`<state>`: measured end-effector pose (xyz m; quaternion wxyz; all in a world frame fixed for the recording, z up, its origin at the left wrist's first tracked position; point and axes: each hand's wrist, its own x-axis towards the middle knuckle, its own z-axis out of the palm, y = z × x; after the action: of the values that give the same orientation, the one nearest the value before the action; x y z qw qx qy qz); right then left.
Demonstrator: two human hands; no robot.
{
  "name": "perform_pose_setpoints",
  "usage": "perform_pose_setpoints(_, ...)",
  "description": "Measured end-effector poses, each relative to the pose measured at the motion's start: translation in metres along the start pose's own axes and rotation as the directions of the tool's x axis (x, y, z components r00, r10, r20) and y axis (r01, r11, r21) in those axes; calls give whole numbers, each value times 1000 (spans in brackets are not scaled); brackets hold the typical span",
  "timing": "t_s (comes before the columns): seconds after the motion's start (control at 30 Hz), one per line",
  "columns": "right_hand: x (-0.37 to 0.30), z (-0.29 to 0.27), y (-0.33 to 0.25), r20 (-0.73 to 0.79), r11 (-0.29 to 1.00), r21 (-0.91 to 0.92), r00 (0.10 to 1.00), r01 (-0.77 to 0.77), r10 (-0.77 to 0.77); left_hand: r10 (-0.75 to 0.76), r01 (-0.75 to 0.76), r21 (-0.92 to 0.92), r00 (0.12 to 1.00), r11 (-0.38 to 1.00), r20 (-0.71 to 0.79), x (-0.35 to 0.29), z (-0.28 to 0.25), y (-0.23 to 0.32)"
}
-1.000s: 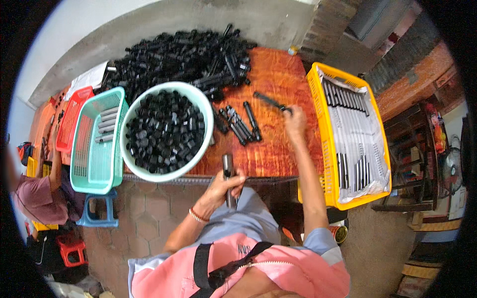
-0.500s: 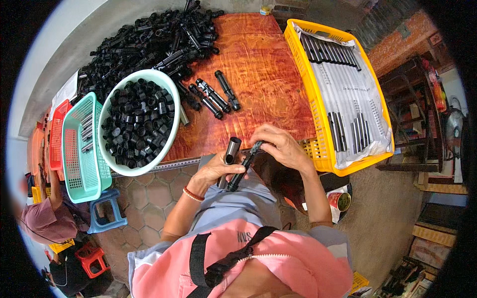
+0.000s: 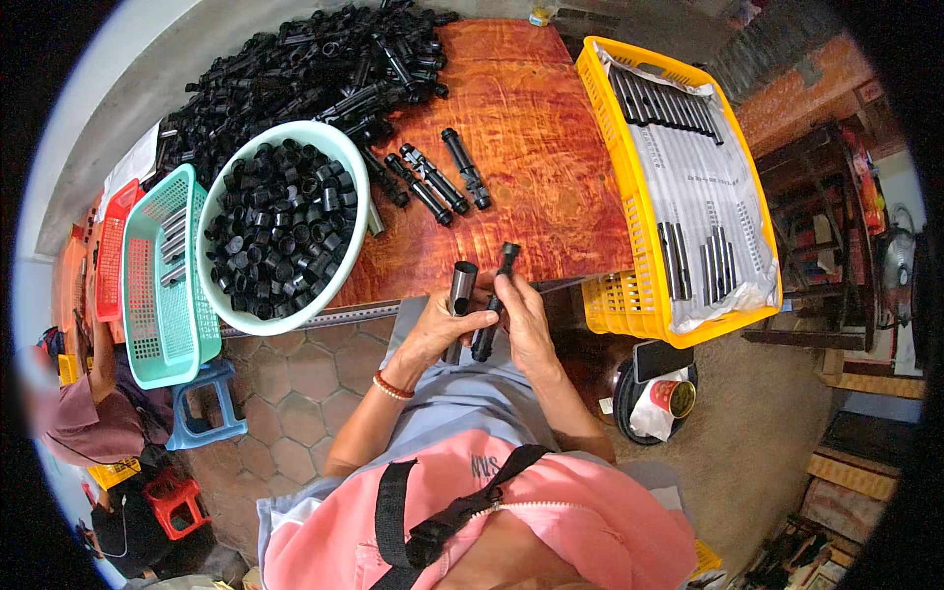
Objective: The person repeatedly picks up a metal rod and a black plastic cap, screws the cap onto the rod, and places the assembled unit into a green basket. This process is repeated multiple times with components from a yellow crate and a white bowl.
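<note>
metal tube (image 3: 463,285): was held close to the worktop's (image 3: 531,147) near edge; its long axis was pointed away from the body, open end foremost.
black rod (image 3: 484,340): was held just beside it, nearly parallel, the far end leaned slightly right.
fingers: the tube was grasped by the left hand (image 3: 433,329), the rod by the right hand (image 3: 528,332).
surface: red-brown wood grain, heaped with black parts (image 3: 295,69) at far left.
room: was floored with hexagonal tiles (image 3: 295,413).
</note>
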<state>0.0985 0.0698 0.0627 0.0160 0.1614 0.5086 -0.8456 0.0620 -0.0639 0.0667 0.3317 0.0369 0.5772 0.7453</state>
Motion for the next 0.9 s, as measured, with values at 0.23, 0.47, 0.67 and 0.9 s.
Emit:
perform_pose_setpoints(0.23, -8, -21, -33, -28, 979, 190, 997, 70, -66, -69, 19, -366, 990, 931, -123, 11, -19, 3)
perform_pose_setpoints(0.47, -42, -18, -23, 195, 957, -216, 952, -191, 234, -155, 34, -744, 983, 668, -95, 51, -13, 25)
perform_pose_setpoints(0.67, -50, -7, -25, 141, 898, -414, 964, -151, 227, -113, 39, -833, 993, 552, -29, 56, -9, 20)
perform_pose_setpoints(0.9, -47, -9, -14, 152, 831, -553, 972, -66, 178, -105, -94, -835, 978, 543, -178, 57, -18, 10)
